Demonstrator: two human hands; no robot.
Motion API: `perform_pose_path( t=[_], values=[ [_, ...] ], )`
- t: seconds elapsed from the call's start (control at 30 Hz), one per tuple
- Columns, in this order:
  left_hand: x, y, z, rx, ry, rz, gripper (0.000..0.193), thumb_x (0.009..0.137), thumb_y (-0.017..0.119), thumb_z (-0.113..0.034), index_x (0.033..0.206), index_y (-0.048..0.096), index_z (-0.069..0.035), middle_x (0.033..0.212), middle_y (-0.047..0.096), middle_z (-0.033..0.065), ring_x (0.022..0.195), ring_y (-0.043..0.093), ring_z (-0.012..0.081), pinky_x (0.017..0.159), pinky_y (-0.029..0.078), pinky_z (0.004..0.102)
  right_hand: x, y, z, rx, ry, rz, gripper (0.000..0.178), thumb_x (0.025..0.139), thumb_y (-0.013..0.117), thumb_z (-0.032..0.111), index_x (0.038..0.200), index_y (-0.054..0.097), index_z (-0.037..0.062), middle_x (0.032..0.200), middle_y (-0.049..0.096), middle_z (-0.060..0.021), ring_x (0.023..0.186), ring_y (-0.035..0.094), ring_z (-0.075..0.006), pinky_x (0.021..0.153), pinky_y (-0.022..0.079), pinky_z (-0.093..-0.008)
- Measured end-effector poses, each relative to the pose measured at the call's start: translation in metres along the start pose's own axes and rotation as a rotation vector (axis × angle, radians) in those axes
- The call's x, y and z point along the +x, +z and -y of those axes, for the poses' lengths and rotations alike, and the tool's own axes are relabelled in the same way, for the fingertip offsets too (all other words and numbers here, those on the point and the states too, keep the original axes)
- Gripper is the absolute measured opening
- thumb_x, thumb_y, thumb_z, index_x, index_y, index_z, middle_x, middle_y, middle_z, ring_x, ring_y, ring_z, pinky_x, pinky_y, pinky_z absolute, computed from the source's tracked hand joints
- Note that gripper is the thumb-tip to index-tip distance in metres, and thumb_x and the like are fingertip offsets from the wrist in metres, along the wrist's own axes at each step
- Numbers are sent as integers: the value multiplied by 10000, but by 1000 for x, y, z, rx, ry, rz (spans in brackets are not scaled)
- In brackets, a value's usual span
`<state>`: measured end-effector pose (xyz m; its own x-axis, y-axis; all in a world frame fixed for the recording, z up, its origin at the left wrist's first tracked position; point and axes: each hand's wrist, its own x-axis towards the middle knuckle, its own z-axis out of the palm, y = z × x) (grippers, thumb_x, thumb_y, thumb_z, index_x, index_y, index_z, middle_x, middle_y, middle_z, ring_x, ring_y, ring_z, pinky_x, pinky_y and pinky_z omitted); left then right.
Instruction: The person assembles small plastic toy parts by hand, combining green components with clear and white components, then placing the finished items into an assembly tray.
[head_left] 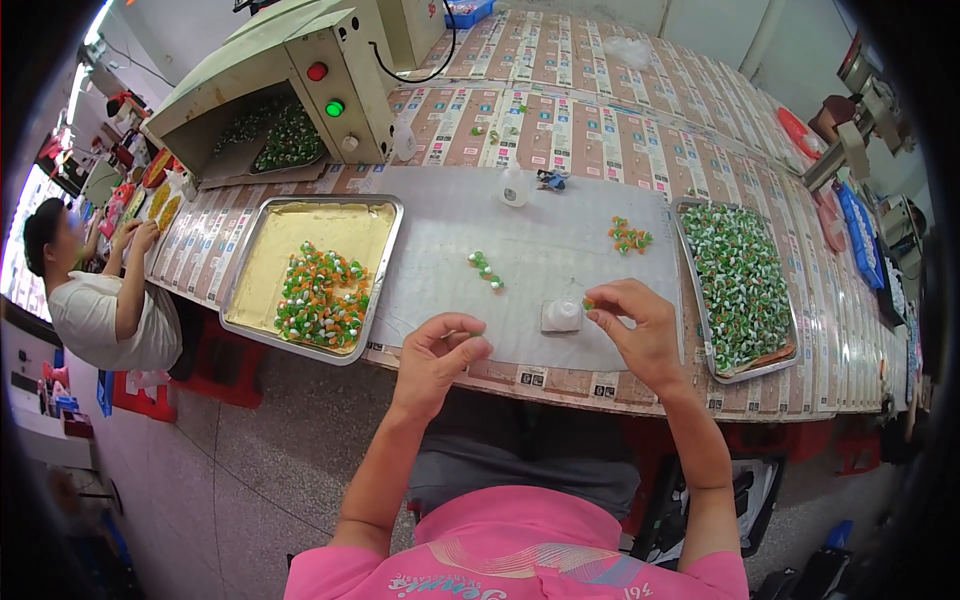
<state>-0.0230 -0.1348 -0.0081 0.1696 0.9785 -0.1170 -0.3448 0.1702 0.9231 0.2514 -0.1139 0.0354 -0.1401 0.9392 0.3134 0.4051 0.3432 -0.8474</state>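
Observation:
My right hand [640,328] pinches a small green piece [588,304] between thumb and forefinger. Just beside its fingertips, a small translucent white pot [564,314] stands on a square base. Left of the pot, my left hand [438,364] is held with curled fingers and the thumb close to the forefinger; anything between them is too small to make out. Beyond my hands, a short row of green and white pieces [486,269] lies on the pale sheet [440,230]. Farther right on the sheet is a cluster of orange and green pieces [630,237].
At left a metal tray [232,318] carries a pile of green, orange and white pieces; another full tray [790,360] is at right. A white bottle [513,187] stands at the sheet's far edge. A machine [350,85] occupies the back left. Another person [110,310] sits far left.

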Motion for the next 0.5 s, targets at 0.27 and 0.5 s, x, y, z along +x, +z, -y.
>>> perform_pose_path(
  t=[0.27, 0.5],
  values=[
    [-11, 12, 1, -123, -106, 51, 238, 962, 601, -80, 1190, 578, -12, 1048, 662, 106, 851, 666, 145, 788, 566, 293, 12, 13, 1, -171, -140, 36, 242, 806, 694, -32, 1041, 709, 25, 909, 678, -106, 815, 665, -236, 700, 527, -312],
    [-15, 14, 11, -182, -166, 92, 242, 964, 601, -89, 1192, 585, -8, 1066, 667, 115, 879, 673, 156, 826, 574, 319, 13, 13, -3, -258, -199, 47, 224, 790, 697, -26, 1008, 708, 24, 873, 685, -100, 821, 648, -259, 707, 515, -336]
  ],
)
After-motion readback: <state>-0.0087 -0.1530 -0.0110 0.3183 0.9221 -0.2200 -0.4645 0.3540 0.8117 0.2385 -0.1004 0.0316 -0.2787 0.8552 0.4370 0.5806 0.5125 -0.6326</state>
